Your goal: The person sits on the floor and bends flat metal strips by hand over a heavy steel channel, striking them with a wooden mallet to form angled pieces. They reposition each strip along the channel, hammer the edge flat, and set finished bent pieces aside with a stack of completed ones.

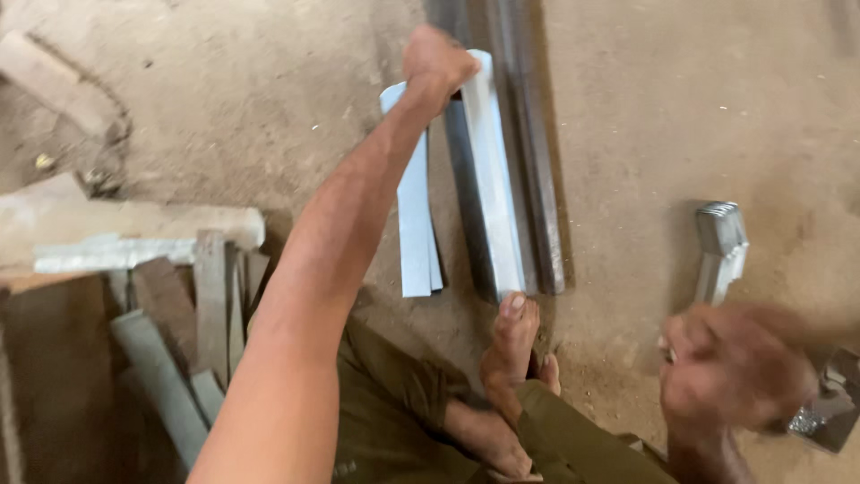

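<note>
My left hand (436, 63) is stretched forward and closed on the far end of a long folded sheet-metal channel (491, 188). The channel lies along a dark steel bar (533, 152) on the dirt floor. My bare foot (512, 336) rests at the channel's near end. Flat light-blue metal strips (417, 224) lie just left of the channel, partly under my forearm. My right hand (730, 367) is blurred at the lower right, fingers closed around what looks like a hammer with a dark metal head (831, 414).
A bent stack of grey metal pieces (721, 242) lies on the ground just beyond my right hand. Wooden planks, a pale beam (134, 229) and a grey pipe (161, 385) are piled at the left. A wooden block (54, 81) sits at the far left.
</note>
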